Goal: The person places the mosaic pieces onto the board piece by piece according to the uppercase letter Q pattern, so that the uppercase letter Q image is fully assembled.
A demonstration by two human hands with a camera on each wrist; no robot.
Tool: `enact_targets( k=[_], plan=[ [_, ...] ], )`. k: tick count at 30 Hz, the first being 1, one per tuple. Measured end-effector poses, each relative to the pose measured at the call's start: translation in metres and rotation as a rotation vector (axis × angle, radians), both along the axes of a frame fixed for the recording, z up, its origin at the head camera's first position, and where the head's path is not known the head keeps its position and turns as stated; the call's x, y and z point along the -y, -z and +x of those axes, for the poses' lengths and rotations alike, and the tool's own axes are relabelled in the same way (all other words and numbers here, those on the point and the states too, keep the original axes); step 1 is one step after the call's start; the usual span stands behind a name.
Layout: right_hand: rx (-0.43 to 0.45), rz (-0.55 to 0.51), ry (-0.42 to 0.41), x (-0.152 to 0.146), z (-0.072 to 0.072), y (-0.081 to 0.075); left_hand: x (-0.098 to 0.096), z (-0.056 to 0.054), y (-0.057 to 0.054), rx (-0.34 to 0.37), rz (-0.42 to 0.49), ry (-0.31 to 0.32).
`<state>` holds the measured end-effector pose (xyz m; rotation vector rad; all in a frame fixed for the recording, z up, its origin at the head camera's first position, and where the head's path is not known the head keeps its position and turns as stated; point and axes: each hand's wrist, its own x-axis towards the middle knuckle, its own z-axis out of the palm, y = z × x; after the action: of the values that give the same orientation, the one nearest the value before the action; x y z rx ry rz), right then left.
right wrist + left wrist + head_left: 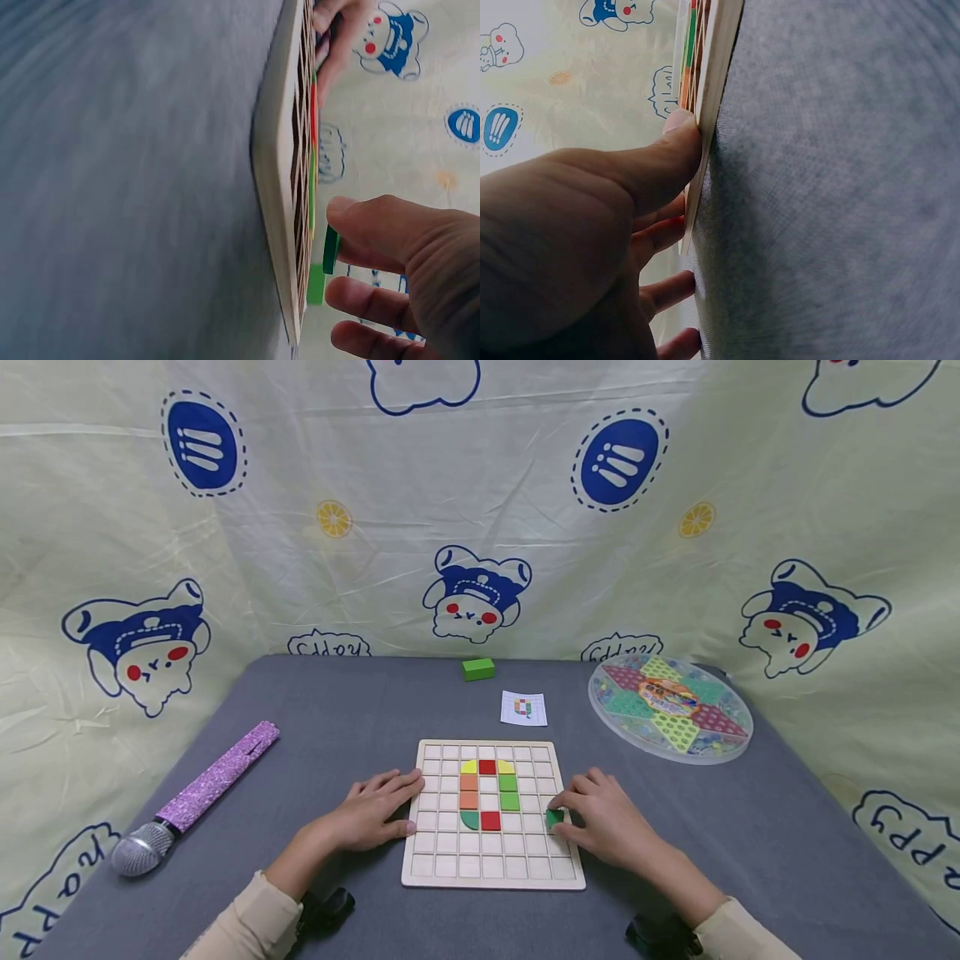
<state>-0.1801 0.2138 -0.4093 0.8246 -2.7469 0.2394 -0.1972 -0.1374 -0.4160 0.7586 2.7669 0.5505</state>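
A square wooden grid board lies on the table, a ring of coloured tiles set in its middle cells. Yellow rounded corners flank a red tile at the top; orange tiles run down the left, light green tiles down the right. Along the bottom are a dark green rounded tile and another red tile. My left hand rests against the board's left edge, fingers loosely extended. Above the board's right edge, my right hand pinches a dark green tile between thumb and finger.
Behind the board lie a small printed pattern card and a green block. A round clear board-game case sits at the back right. To the left is a microphone with a purple glitter handle. A patterned cloth hangs behind.
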Motion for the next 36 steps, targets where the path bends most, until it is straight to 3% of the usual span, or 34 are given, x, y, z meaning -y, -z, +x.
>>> enact_targets(
  k=[15, 36],
  plan=[
    [-0.039, 0.011, -0.091, 0.043, -0.011, 0.007, 0.000, 0.001, 0.000, -0.001, 0.002, 0.001],
    [-0.060, 0.038, -0.098, 0.049, -0.016, 0.011, 0.001, 0.000, -0.001, -0.004, 0.016, 0.017]
  ],
)
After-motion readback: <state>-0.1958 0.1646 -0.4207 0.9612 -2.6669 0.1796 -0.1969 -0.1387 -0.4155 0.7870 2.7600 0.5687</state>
